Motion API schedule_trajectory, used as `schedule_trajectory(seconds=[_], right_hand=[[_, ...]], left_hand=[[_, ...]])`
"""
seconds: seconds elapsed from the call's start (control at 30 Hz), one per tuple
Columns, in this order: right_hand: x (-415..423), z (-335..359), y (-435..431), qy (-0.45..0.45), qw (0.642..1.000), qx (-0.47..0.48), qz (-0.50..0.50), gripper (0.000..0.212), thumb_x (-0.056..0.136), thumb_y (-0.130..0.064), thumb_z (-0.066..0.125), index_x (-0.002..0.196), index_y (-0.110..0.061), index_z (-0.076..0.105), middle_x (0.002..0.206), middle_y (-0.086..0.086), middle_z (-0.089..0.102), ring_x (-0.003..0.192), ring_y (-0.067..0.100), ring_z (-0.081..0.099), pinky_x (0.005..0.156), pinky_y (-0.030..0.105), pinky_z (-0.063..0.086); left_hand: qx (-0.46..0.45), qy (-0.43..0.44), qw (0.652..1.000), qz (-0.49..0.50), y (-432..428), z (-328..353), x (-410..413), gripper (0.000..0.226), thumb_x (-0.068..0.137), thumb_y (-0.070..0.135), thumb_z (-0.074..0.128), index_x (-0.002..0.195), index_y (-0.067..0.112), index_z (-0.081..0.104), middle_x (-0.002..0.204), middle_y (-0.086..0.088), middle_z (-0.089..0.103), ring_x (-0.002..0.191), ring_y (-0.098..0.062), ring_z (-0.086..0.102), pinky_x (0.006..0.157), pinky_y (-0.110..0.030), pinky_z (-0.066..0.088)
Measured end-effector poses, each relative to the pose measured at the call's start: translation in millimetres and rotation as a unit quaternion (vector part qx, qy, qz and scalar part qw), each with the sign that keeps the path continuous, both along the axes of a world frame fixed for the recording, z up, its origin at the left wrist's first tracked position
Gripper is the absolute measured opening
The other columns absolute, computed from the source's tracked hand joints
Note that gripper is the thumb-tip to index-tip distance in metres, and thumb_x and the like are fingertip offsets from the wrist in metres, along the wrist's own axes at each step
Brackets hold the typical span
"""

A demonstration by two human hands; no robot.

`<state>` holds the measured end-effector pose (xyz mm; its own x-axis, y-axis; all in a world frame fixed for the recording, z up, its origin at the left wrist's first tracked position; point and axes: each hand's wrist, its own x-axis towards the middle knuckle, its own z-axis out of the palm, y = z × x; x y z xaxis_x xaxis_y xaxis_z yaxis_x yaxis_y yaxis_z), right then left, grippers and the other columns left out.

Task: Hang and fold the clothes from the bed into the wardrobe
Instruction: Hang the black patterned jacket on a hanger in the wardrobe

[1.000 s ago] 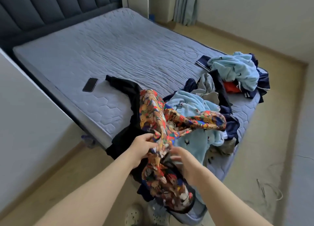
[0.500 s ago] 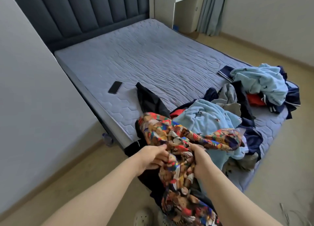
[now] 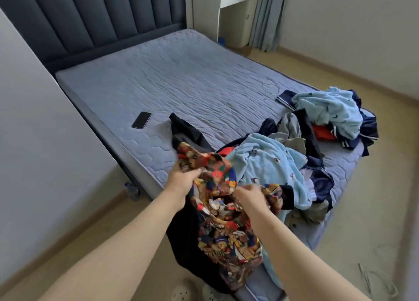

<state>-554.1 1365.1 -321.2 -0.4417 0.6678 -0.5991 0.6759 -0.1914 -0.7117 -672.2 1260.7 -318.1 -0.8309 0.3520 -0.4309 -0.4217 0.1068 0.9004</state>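
A multicoloured bear-print garment [image 3: 229,239] hangs in front of me at the bed's near corner. My left hand [image 3: 183,178] grips its upper edge. My right hand [image 3: 251,197] holds another part of the same cloth a little lower and to the right. A dark garment [image 3: 188,133] lies under it on the mattress and drapes over the edge. Beside it lies a light blue fleece garment [image 3: 267,164], and a second pile with light blue, red and navy clothes [image 3: 328,110] sits at the bed's far right corner. The wardrobe is out of view.
The grey quilted mattress [image 3: 181,83] has a black phone [image 3: 141,119] near its left edge. A grey wall panel [image 3: 40,142] stands close on the left. A white bedside table [image 3: 233,10] and a curtain stand behind. Loose cords [image 3: 376,282] lie on the floor at the right.
The view has tilted up toward the headboard. My hands have moved apart on the bear-print garment, the left one rising and the right one dropping lower, so the cloth spreads between them.
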Motion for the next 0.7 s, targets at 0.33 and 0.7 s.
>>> schedule_trajectory(seconds=[0.33, 0.7], right_hand=[[-13.3, 20.3, 5.4, 0.166, 0.978, 0.106, 0.066, 0.019, 0.076, -0.031, 0.067, 0.093, -0.032, 0.06, 0.095, -0.002, 0.068, 0.095, 0.02, 0.064, 0.091, 0.044, 0.05], [25.1, 38.3, 16.5, 0.232, 0.92, -0.286, -0.137, 0.021, 0.077, -0.005, 0.039, 0.067, -0.007, 0.057, 0.069, 0.01, 0.06, 0.064, 0.025, 0.055, 0.066, 0.032, 0.042]], left_hand=[[0.087, -0.04, 0.962, -0.257, 16.2, 12.0, 56.1, 0.045, 0.086, -0.019, 0.041, 0.111, 0.015, 0.058, 0.097, -0.003, 0.066, 0.084, -0.011, 0.064, 0.069, -0.018, 0.051], [-0.237, 0.258, 0.899, -0.262, 25.2, -6.5, 17.2, 0.079, 0.08, 0.009, 0.067, 0.144, 0.028, 0.025, 0.143, -0.009, 0.029, 0.124, -0.028, 0.04, 0.105, -0.037, 0.036]])
